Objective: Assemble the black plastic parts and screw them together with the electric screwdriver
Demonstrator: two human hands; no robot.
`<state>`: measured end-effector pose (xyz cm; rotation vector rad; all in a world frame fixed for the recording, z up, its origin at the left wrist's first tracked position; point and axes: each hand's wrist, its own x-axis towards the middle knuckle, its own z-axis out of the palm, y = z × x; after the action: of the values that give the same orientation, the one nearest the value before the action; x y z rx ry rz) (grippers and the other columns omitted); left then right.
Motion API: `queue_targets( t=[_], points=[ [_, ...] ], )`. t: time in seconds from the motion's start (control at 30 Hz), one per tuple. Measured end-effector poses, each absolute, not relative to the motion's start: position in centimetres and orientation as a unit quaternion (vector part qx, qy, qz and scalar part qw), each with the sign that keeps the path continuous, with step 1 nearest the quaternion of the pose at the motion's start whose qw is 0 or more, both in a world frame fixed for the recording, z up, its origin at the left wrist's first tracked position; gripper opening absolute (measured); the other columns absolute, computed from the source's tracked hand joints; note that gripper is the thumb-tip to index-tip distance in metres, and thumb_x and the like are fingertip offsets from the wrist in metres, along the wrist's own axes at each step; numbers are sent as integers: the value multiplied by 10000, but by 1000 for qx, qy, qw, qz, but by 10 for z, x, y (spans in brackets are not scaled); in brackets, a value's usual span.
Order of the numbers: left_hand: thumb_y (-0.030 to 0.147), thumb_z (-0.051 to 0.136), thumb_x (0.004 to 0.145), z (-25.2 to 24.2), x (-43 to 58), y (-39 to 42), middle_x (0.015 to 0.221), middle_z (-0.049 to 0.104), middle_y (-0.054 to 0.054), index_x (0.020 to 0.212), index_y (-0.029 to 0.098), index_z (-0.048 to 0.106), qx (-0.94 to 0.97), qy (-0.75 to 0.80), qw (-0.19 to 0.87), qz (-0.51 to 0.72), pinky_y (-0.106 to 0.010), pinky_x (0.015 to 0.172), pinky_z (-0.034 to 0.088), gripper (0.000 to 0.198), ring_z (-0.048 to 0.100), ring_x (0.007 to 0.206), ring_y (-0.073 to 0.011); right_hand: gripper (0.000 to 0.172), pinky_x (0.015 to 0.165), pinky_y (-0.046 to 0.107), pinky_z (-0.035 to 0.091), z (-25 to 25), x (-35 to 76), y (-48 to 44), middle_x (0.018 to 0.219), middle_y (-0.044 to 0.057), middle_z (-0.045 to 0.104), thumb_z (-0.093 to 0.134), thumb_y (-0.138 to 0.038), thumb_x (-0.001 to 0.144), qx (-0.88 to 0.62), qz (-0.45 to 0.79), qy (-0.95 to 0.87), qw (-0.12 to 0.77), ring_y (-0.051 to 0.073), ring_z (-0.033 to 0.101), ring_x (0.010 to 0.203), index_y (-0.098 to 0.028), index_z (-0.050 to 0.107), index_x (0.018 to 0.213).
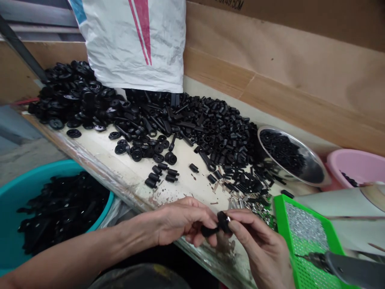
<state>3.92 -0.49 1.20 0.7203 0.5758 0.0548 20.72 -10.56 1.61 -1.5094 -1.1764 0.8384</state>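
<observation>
Over the table's front edge, my left hand [189, 220] is closed around the narrow end of a black plastic part with a round head [223, 222]. My right hand [261, 245] pinches that head from the other side with thumb and fingertips. A small shiny bit shows at the right fingertips; its kind is too small to tell. Beyond the hands, several short black cylinders with pins [155, 176] lie on the table. Thin black sleeves [245, 180] and small metal pieces [254, 204] are scattered just past my right hand.
Black discs [81, 96], levers [162, 120] and tubes [222, 132] are heaped behind, below a white sack [138, 44]. A steel bowl [313, 172], a pink basin [355, 160], a green basket of screws [279, 216] and a power screwdriver [351, 267] are right; a teal tub [12, 192] is left.
</observation>
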Motion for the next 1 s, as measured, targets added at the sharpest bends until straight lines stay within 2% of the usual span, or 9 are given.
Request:
queue_targets(
  t=[0.13, 0.3, 0.47, 0.63, 1.0],
  points=[
    [246, 594, 640, 15, 41, -7, 610, 645, -22, 740, 116, 690, 341, 296, 892, 29, -200, 434, 269, 190, 436, 390, -58, 82, 618, 91, 538, 16, 209, -107, 800, -22, 742, 707, -255, 794, -638, 366, -455, 502, 90, 682, 660, -279, 745, 862],
    [252, 607, 645, 15, 43, -6, 611, 634, -19, 747, 117, 684, 349, 290, 890, 35, -197, 446, 291, 186, 427, 408, -58, 216, 631, 121, 557, 15, 214, -108, 828, -21, 756, 784, -259, 714, -604, 422, -431, 521, 111, 702, 679, -312, 745, 919],
    [249, 597, 675, 14, 43, -7, 643, 628, -24, 789, 105, 687, 369, 284, 884, 47, -203, 438, 261, 205, 424, 429, -60, 298, 669, 142, 562, 11, 220, -107, 960, -21, 723, 775, -243, 727, -601, 396, -471, 510, 107, 685, 747, -361, 725, 996],
    [256, 592, 703, 16, 44, -8, 652, 626, -3, 711, 126, 642, 396, 294, 869, 45, -195, 435, 232, 140, 423, 426, -45, 265, 668, 149, 538, 13, 223, -103, 902, -8, 684, 732, -249, 773, -589, 333, -554, 485, 112, 645, 773, -344, 728, 1020],
    [260, 588, 714, 16, 49, -9, 651, 615, -2, 688, 119, 641, 432, 302, 849, 39, -202, 446, 229, 153, 424, 423, -39, 233, 666, 194, 510, 9, 231, -106, 878, 1, 646, 687, -274, 820, -588, 350, -581, 442, 133, 625, 777, -327, 709, 1045]
  ],
)
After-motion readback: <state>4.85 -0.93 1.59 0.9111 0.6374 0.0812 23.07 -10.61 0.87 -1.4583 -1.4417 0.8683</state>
